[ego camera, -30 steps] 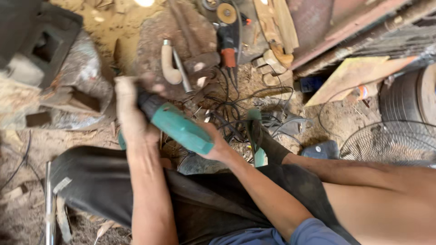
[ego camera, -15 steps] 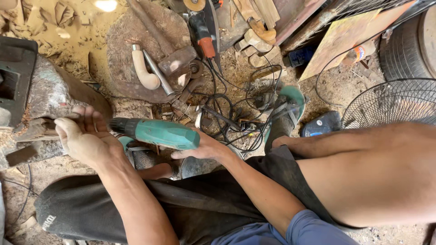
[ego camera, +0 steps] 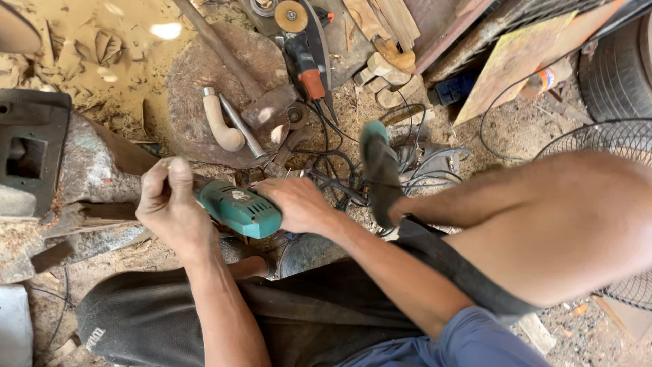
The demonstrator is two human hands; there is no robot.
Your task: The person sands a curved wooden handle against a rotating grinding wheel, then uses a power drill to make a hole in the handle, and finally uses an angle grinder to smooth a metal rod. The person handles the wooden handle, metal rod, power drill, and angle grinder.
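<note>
I am gripping the green power tool [ego camera: 239, 208] mid-frame, right hand [ego camera: 299, 204] wrapping its body, left hand [ego camera: 171, 204] pinching its front; tangled cables [ego camera: 353, 170] and an angle grinder [ego camera: 305, 47] are crowding the ground above.

The dirt floor [ego camera: 530, 129] carries a round wooden slab [ego camera: 204, 75] at upper centre, tangled black cables [ego camera: 339, 163] in the middle, wood offcuts [ego camera: 387, 75] above them, and a fan grille [ego camera: 604, 146] at right.

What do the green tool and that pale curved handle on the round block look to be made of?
Green tool: likely moulded plastic, smooth with a slight sheen and vent slots. Curved handle: probably bare, unvarnished wood, pale and matt. Round block: seemingly weathered wood, dull brown and rough.
</note>
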